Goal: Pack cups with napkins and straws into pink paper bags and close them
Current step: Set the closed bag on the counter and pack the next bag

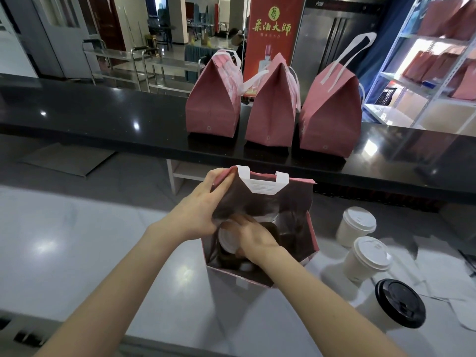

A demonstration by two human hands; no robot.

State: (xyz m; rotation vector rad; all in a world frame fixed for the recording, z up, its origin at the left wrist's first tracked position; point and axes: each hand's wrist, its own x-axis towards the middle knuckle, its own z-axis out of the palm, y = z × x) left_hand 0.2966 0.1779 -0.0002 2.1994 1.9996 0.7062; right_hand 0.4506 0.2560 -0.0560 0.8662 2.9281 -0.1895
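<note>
The open pink bag stands upright on the pale bench at mid-frame, mouth wide, its white handle folded against the far wall. Inside, low on the 9 o'clock side, sits a white-lidded cup.

The right hand reaches in over the near rim. Its fingers are curled round that cup's lid edge, and the wrist crosses the rim at about 5 o'clock. The left hand holds the bag's 10 o'clock top corner, fingers and thumb pinching the paper edge and pulling the mouth open.

From the bag toward 9 o'clock, a broad stretch of pale bench runs to the frame edge. At 3 o'clock, two spare white cups stand near the bag's side wall but apart from it. A black-lidded cup stands at 4 o'clock, nearer the bench's front edge, and white paper sheets lie beyond them.

At 12 o'clock, the raised black bench runs across the frame, its front edge just behind the bag's far rim. On it, three closed pink bags stand side by side. A shelf rack stands at 2 o'clock.
</note>
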